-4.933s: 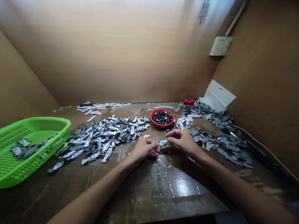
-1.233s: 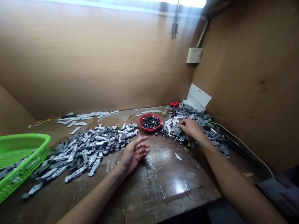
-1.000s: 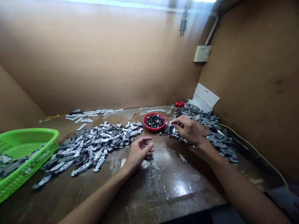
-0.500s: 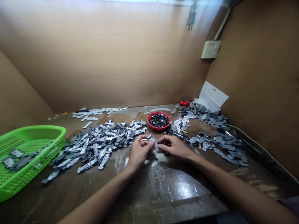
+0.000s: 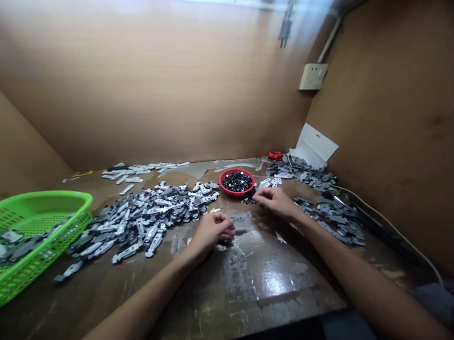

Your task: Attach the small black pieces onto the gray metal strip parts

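Left hand (image 5: 213,230): curled on the tabletop (image 5: 234,292), fingers folded inward; whether it grips anything cannot be told.
Right hand (image 5: 277,203): fingers stretched forward, tips lowered at a scatter of small black parts (image 5: 249,199); no grasp can be made out.
Between the hands: a flat gray metal piece (image 5: 241,217) lies on the tabletop, just beside the left hand.
Beyond: a red bowl (image 5: 237,182) heaped with black parts sits near the right hand's fingertips.
Left side: a broad pile of gray-and-silver stamped metal pieces (image 5: 145,216) spreads beside a green plastic basket (image 5: 40,199) holding more pieces.
Right side: a second spread of gray metal pieces (image 5: 330,215) lies below a white card (image 5: 314,146) propped against the wall.
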Motion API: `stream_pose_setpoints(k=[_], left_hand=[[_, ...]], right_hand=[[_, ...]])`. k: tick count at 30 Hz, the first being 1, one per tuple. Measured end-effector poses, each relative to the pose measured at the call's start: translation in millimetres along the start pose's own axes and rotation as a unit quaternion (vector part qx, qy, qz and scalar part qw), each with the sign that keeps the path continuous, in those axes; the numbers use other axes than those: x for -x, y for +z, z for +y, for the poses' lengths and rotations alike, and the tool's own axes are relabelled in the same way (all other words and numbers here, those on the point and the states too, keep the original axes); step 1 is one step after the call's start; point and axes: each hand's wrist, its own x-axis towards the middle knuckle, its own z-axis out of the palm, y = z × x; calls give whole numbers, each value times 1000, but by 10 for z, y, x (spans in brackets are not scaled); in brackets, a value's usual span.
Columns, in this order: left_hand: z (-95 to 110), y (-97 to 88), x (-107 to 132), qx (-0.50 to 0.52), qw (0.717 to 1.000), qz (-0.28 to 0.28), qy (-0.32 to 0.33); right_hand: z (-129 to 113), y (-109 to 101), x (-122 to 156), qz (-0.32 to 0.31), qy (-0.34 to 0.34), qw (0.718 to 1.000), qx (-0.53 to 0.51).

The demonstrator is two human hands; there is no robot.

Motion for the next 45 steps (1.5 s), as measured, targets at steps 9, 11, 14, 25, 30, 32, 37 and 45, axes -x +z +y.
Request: stream_pose_setpoints(k=[9, 11, 14, 25, 30, 32, 37, 45], left_hand=[[48, -28, 17, 74, 997, 21, -13], [36, -26, 12, 73, 997, 16, -9], [20, -26, 2, 70, 997, 8, -5], [65, -7, 19, 52, 998, 1, -25], [65, -12, 23, 32, 999, 1, -34], [56, -12, 22, 20, 999, 3, -35], [57, 0, 29, 2, 999, 12, -43], [62, 3, 32, 8, 999, 15, -44]], right_hand=[[202, -93, 13, 24, -33, 959, 281], [232, -43, 18, 13, -19, 951, 308], [258, -22, 1, -1, -20, 955, 297], [188, 19, -56, 6, -20, 997, 76], [162, 14, -45, 21, 6, 999, 39], [129, 6, -38, 12, 11, 1000, 12], [-8, 88, 0, -36, -25, 997, -57], [-114, 263, 65, -41, -88, 995, -19]])
